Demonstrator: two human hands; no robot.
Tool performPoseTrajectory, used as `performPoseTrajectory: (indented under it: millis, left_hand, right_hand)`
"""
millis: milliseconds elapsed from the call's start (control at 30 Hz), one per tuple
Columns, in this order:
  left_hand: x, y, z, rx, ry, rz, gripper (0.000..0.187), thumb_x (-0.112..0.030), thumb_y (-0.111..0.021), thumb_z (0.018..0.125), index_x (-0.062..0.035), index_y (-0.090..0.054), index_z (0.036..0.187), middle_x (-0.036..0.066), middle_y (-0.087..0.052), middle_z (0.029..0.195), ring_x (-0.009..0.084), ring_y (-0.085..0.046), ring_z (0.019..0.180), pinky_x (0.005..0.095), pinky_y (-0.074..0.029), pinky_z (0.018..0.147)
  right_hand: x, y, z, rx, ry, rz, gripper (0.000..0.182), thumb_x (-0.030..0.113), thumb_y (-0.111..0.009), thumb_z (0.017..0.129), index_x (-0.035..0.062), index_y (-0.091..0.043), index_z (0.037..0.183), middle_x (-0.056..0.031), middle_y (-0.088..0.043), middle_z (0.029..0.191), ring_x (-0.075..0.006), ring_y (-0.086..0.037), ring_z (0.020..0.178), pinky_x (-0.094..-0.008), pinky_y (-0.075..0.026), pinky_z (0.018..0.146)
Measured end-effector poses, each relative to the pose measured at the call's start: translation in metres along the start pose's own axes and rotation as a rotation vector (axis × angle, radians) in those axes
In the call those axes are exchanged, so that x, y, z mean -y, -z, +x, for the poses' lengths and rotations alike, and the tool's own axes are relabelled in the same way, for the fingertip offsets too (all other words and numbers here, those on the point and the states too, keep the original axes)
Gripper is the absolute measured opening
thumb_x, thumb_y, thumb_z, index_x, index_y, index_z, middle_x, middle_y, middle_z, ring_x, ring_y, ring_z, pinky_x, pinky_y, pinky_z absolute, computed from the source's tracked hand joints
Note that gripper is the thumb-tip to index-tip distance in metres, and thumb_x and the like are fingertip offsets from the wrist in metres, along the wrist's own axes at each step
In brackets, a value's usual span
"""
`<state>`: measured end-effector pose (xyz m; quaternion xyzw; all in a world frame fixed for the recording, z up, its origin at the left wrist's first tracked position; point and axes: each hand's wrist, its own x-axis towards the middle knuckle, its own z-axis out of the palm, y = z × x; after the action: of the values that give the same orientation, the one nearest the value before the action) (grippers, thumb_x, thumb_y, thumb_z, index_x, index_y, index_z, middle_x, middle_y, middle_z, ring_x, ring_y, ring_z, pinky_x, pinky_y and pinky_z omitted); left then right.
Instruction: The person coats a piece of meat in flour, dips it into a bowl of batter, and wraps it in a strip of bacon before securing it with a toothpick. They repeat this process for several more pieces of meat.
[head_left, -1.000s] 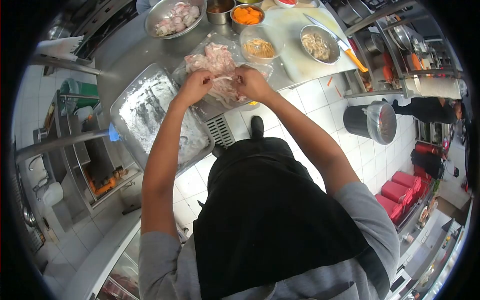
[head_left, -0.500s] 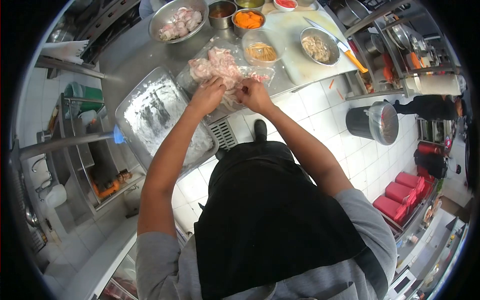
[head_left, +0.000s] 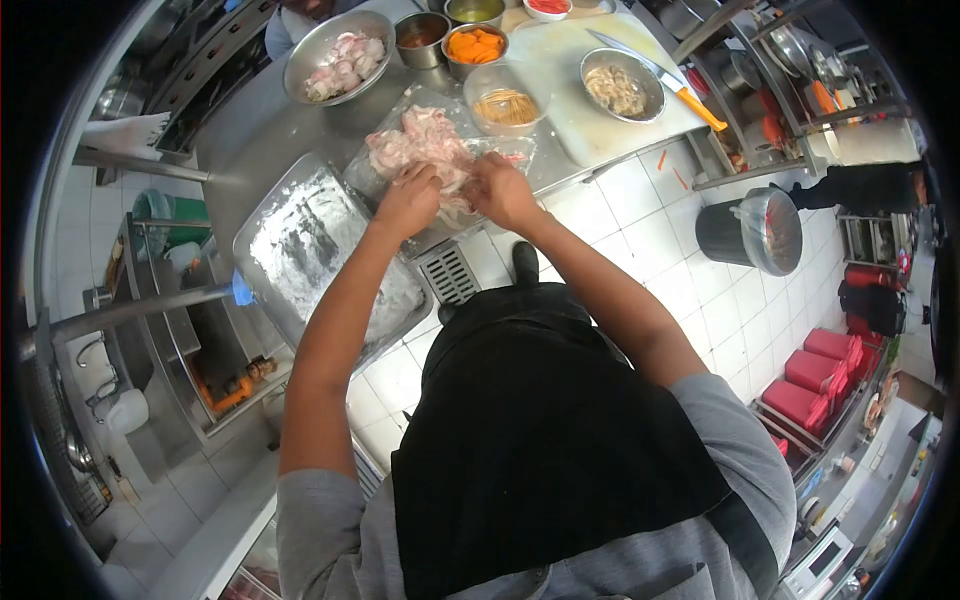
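Your left hand (head_left: 408,201) and right hand (head_left: 500,190) are both pinched shut on slippery raw meat (head_left: 420,145) heaped just beyond them near the table (head_left: 265,140) edge, so a tug toward you could drop pieces floorward.

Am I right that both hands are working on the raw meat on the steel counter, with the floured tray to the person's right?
Not quite: the floured tray lies to the person's left, not the right, as the head view shows. The rest holds: the left hand and right hand are both on the raw meat on the steel counter.
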<state>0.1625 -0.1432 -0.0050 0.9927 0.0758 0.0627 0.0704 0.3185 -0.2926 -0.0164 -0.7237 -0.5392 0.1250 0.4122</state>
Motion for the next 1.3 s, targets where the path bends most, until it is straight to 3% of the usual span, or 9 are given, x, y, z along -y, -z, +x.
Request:
performPoseTrajectory:
  millis: [133,367,567,633,767,833,967,1033,1300]
  left_hand:
    - [-0.002,0.006,-0.004,0.002,-0.006,-0.065,0.017,-0.004,-0.061,0.075,-0.0027,-0.067,0.091,0.009,-0.058,0.106,0.0274,-0.054,0.116,0.0461,-0.041,0.104]
    - [-0.005,0.002,-0.002,-0.015,-0.073,0.069,0.026,-0.005,-0.064,0.074,-0.0016,-0.065,0.099,0.009,-0.057,0.107,0.0270,-0.052,0.116,0.0420,-0.042,0.101]
    - [-0.003,0.017,-0.001,-0.056,0.121,-0.181,0.018,-0.006,-0.061,0.076,-0.0014,-0.066,0.092,0.012,-0.058,0.102,0.0292,-0.055,0.110,0.0451,-0.041,0.100]
    - [0.000,0.022,-0.003,-0.048,0.219,-0.386,0.020,-0.007,-0.061,0.078,0.0000,-0.068,0.095,0.014,-0.058,0.099,0.0315,-0.056,0.107,0.0434,-0.043,0.096]
    - [0.009,0.027,-0.005,-0.048,0.290,-0.512,0.021,-0.007,-0.062,0.081,0.0011,-0.070,0.098,0.015,-0.059,0.097,0.0338,-0.057,0.102,0.0413,-0.046,0.089]
    - [0.012,0.026,-0.007,-0.096,0.351,-0.601,0.021,-0.007,-0.063,0.084,0.0026,-0.070,0.101,0.014,-0.061,0.098,0.0308,-0.061,0.094,0.0374,-0.049,0.081]
    - [0.030,0.014,-0.010,-0.169,0.391,-0.767,0.021,-0.010,-0.065,0.086,0.0034,-0.070,0.102,0.013,-0.066,0.092,0.0237,-0.063,0.079,0.0340,-0.050,0.072]
    - [0.036,0.011,-0.011,-0.144,0.530,-0.769,0.025,-0.012,-0.067,0.085,0.0035,-0.069,0.105,0.011,-0.070,0.084,0.0163,-0.063,0.069,0.0323,-0.050,0.066]
    - [0.048,0.020,-0.005,-0.136,0.653,-0.890,0.026,-0.015,-0.063,0.090,0.0029,-0.069,0.108,0.004,-0.067,0.081,0.0099,-0.058,0.072,0.0269,-0.047,0.065]
  right_hand:
    - [-0.001,-0.012,-0.003,-0.017,0.256,-0.061,0.036,0.012,-0.074,0.069,0.0062,-0.069,0.104,-0.0147,-0.062,0.096,-0.0357,-0.063,0.094,-0.0445,-0.053,0.080]
    - [-0.009,-0.034,0.000,-0.046,0.269,-0.071,0.032,0.012,-0.073,0.068,0.0050,-0.068,0.099,-0.0159,-0.062,0.096,-0.0356,-0.063,0.092,-0.0435,-0.053,0.081]
    - [0.006,-0.015,0.002,0.050,0.172,-0.030,0.038,0.015,-0.075,0.067,0.0034,-0.065,0.102,-0.0179,-0.061,0.099,-0.0371,-0.061,0.097,-0.0457,-0.051,0.086]
    - [0.011,-0.016,0.007,-0.044,0.306,-0.008,0.042,0.016,-0.080,0.065,0.0005,-0.063,0.100,-0.0179,-0.059,0.099,-0.0399,-0.059,0.094,-0.0485,-0.048,0.085]
    - [0.023,-0.022,0.016,-0.092,0.277,-0.068,0.040,0.018,-0.081,0.064,0.0013,-0.060,0.095,-0.0180,-0.058,0.097,-0.0402,-0.057,0.094,-0.0507,-0.045,0.085]
    - [0.018,-0.030,0.022,-0.057,0.212,-0.156,0.047,0.019,-0.081,0.065,0.0036,-0.059,0.104,-0.0177,-0.061,0.104,-0.0394,-0.057,0.100,-0.0485,-0.045,0.086]
    - [0.013,-0.034,0.024,0.014,0.146,-0.120,0.044,0.019,-0.080,0.066,0.0032,-0.058,0.101,-0.0183,-0.062,0.102,-0.0391,-0.058,0.099,-0.0479,-0.046,0.085]
    - [0.014,-0.037,0.020,0.014,0.102,-0.055,0.040,0.018,-0.080,0.067,0.0039,-0.058,0.098,-0.0161,-0.064,0.089,-0.0374,-0.061,0.093,-0.0472,-0.046,0.082]
    - [0.027,-0.053,0.020,0.050,-0.048,0.001,0.036,0.021,-0.077,0.072,0.0033,-0.055,0.095,-0.0159,-0.067,0.076,-0.0377,-0.066,0.076,-0.0496,-0.050,0.076]
